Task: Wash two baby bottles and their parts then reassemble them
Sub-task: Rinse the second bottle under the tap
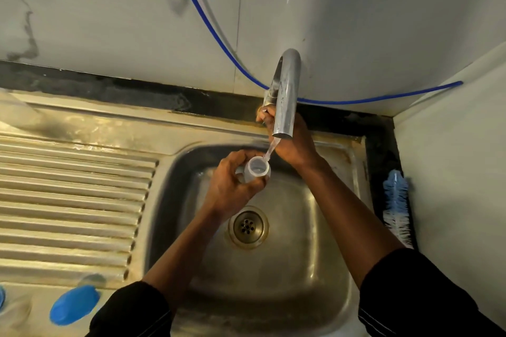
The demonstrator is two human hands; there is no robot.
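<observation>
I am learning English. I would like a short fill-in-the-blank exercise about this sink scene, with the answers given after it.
1. The clear bottle part in the left hand catches ___ falling from the faucet.
2. The bottle brush lies on the ___ side of the sink.
3. The brush's bristles are white and ___.
Missing words: water; right; blue.

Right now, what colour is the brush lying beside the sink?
The brush has blue and white bristles; head view.

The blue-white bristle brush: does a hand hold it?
No, the blue-white bristle brush lies untouched on the dark ledge beside the steel sink.
</observation>
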